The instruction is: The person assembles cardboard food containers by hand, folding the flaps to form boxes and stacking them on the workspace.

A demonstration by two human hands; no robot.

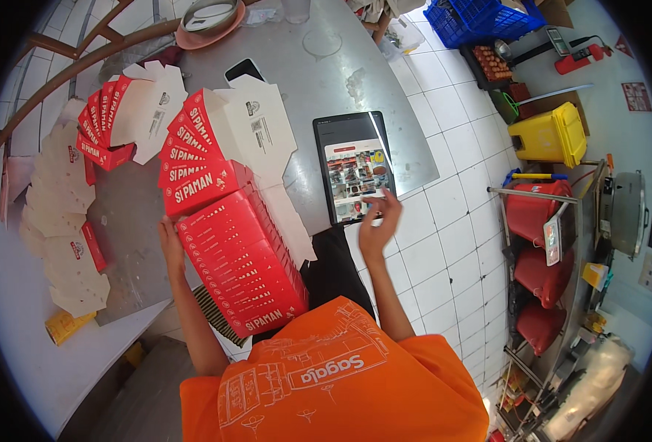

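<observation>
A long stack of nested red cardboard boxes [239,254] leans from the table toward my body. My left hand [169,243] holds its left side, the fingers partly hidden against the cartons. At its far end, several red boxes with raised white flaps [256,129] fan out. To the right, a tablet [351,166] in a dark frame lies at the table's edge, its lit screen showing a grid of small pictures. My right hand [381,225] hovers by the tablet's lower right corner, empty, with fingers bent and apart; whether a fingertip touches the screen I cannot tell.
More opened boxes [145,110] stand at the far left, with box pieces [64,210] down the left side. On the metal table [340,70] lie a phone [245,71] and stacked round dishes [208,22]. Red bins [539,272] and a yellow bin [554,136] line the right.
</observation>
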